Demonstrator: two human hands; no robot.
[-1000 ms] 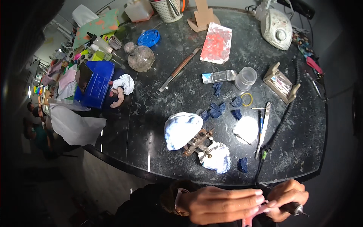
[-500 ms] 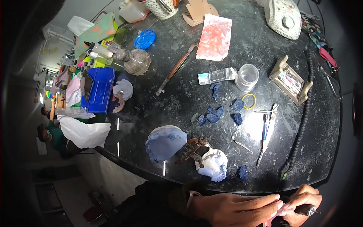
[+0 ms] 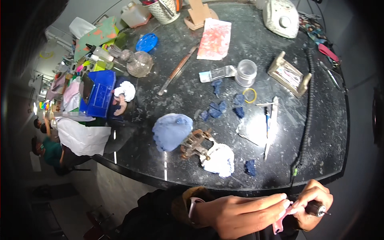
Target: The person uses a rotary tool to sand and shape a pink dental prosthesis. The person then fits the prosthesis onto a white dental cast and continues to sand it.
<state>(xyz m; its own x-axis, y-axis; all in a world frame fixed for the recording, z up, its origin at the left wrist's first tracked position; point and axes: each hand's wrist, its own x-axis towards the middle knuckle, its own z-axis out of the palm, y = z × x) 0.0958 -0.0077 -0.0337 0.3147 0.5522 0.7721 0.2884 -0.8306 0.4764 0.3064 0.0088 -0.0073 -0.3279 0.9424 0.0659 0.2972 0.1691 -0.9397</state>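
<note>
Beyond the table's front edge, at the lower right, my left hand (image 3: 244,216) pinches a pink denture-like piece (image 3: 279,226), whose upper part is covered by fingers. My right hand (image 3: 316,196) is closed around a dark rotary handpiece (image 3: 317,209) with a thin bur pointing right, away from the pink piece. Its fingertips meet those of my left hand at the pink piece. On the table nearest my hands lie a crumpled dark-blue scrap (image 3: 250,167) and a metal articulator (image 3: 196,144) hinged between a bluish cast (image 3: 172,132) and a white cast (image 3: 219,160).
A black coiled cord (image 3: 307,132) runs down the table's right side. Mid-table are a knife (image 3: 271,128), yellow rubber band (image 3: 249,95), clear cup (image 3: 245,73), several blue scraps (image 3: 216,109) and a spatula (image 3: 178,71). A blue bin (image 3: 98,94) stands left; a bur stand (image 3: 289,75) right.
The whole view has shifted, so the table's things sit further left and higher. My hands keep their grip, and more of the pink piece shows below my left fingers.
</note>
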